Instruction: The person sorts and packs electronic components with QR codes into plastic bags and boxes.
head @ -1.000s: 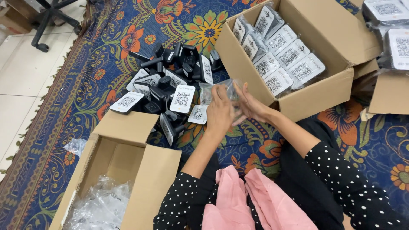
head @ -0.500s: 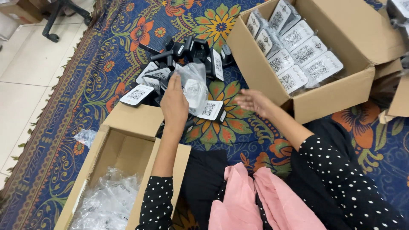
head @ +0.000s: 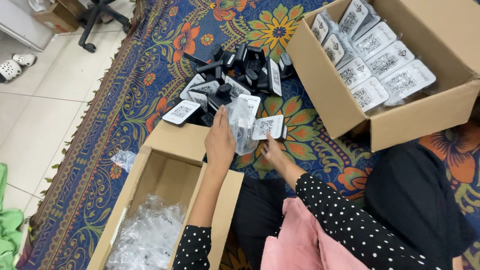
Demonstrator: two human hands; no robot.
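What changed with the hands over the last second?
The hands were together by the big box; now they have parted. The left hand has carried the clear plastic bag over to the pile of black devices, and the right hand has reached a white-labelled black device. Both open cardboard boxes stayed put.

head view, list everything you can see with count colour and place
black devices with white label cards: a loose pile, too many to count, on the rug ahead of the hands
clear plastic bag: one, held up over the pile
bagged devices: about nine showing, white cards up, in the right carton
right carton: one, brown, open, upper right
left carton: one, brown, open, lower left
empty clear bags: a heap, inside the left carton
rug: one, blue with flowers
office chair base: one, black, top left
sandals: white, on the tiles at left
left hand: holds the clear plastic bag
right hand: at a label card, grip unclear
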